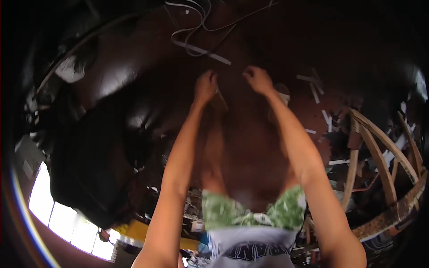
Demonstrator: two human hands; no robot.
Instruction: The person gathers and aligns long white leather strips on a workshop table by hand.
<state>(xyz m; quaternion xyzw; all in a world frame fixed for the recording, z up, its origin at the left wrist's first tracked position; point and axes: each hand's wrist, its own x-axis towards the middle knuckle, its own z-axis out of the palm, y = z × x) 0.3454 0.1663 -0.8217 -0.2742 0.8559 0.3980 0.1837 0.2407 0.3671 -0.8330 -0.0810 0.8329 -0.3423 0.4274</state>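
My left hand point(206, 85) is raised over a dark brown sheet point(248, 147), its fingers curled; what they hold, if anything, is too small to make out. To its right, my right hand point(258, 79) has its fingers bent towards the thumb, and I cannot make out anything between them. The two hands are apart. Beyond them lies a pale flat strip point(203, 51) with thin looping cords point(203, 22) around it. The brown sheet extends down towards my lap.
White strip scraps point(315, 91) lie scattered on the right. A wooden frame with curved legs point(384, 156) stands at the far right. Black material point(89, 165) fills the left side. At the lower left are bright windows point(62, 223) and a yellow object point(134, 231).
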